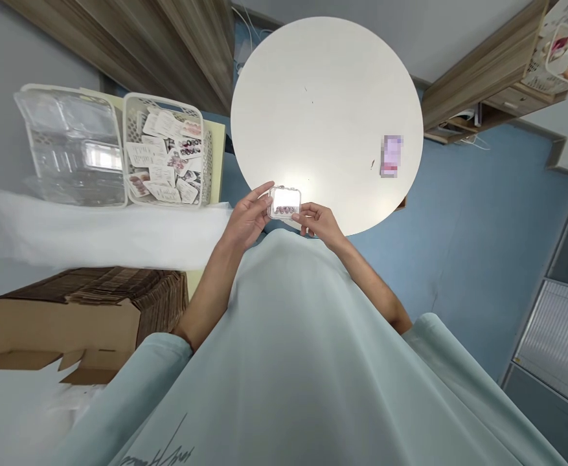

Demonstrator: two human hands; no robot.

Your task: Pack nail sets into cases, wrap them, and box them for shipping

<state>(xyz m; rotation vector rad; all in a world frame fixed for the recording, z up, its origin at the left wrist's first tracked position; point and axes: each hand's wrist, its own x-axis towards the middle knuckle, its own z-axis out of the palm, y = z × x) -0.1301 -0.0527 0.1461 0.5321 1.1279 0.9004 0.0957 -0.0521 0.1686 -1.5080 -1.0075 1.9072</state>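
Note:
Between my two hands, at the near edge of the round white table, is a small clear plastic box. Inside it a white card shows, with a row of dark pinkish pieces that look like press-on nails along its lower part. My left hand grips the box's left side, thumb in front and index finger reaching along the top corner. My right hand pinches the lower right corner between thumb and fingers. Glare on the box hides part of what is in it.
To the left, a white basket holds many printed nail cards, beside another basket of clear plastic boxes. White sheeting and stacked flat brown cartons lie nearer. A blurred pinkish item rests on the table's right side.

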